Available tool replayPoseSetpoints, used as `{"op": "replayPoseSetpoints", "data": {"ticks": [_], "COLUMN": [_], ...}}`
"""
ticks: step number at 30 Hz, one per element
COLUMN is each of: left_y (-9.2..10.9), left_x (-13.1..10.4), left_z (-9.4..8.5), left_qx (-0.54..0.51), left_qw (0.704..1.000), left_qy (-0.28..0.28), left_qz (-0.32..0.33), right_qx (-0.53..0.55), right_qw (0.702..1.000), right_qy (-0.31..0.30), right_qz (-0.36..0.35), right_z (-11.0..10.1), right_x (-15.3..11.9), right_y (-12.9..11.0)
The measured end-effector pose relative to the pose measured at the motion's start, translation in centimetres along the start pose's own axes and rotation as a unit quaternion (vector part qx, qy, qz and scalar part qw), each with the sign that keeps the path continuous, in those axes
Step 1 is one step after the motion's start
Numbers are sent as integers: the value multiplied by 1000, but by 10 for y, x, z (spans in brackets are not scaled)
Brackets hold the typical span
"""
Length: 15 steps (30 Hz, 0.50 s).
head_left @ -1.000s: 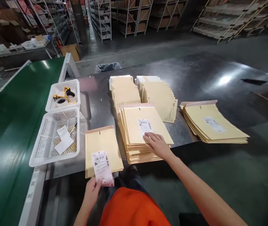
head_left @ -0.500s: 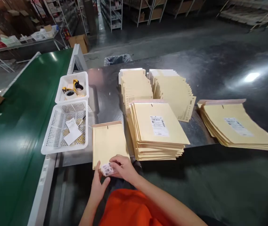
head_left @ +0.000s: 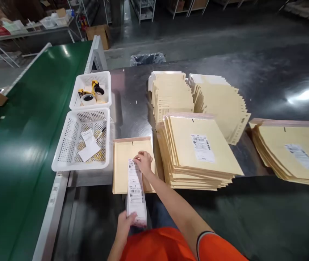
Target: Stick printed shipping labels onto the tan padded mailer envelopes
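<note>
A strip of white barcode labels (head_left: 136, 188) stretches from the table edge up over a yellow padded envelope (head_left: 123, 165) lying in front of me. My right hand (head_left: 144, 161) pinches the strip's far end against the envelope. My left hand (head_left: 125, 224) grips the strip's near end below the table edge. Just right of the envelope sits a tall stack of labelled envelopes (head_left: 200, 152).
Two white baskets (head_left: 72, 139) sit left of the envelope, one with papers, one with tape rolls (head_left: 89, 97). A green conveyor belt (head_left: 21, 137) runs along the left. More envelope stacks (head_left: 292, 154) lie right, with fanned rows (head_left: 197, 98) behind. A lined bin (head_left: 146, 58) stands beyond the table.
My right hand left the tall stack, met my left hand at the labels, then pulled the strip's end up over the envelope. The strip is now stretched out long.
</note>
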State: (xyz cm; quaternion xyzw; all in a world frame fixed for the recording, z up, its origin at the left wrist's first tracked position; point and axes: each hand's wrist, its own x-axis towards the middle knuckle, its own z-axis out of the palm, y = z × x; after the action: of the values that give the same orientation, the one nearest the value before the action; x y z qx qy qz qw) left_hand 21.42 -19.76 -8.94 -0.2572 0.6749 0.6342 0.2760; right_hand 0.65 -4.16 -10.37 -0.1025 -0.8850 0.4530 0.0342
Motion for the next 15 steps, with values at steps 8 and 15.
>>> {"op": "replayPoseSetpoints", "data": {"ticks": [8, 15], "left_y": [26, 36], "left_x": [-8, 47], "left_z": [-34, -44], "left_qx": [149, 167], "left_qw": [977, 975], "left_qy": [74, 85], "left_qz": [137, 122], "right_qx": [-206, -286], "right_qw": [947, 928], "right_qy": [-122, -161], "right_qz": [-216, -178], "right_z": [15, 4], "right_x": [-49, -25], "right_y": [14, 14]}}
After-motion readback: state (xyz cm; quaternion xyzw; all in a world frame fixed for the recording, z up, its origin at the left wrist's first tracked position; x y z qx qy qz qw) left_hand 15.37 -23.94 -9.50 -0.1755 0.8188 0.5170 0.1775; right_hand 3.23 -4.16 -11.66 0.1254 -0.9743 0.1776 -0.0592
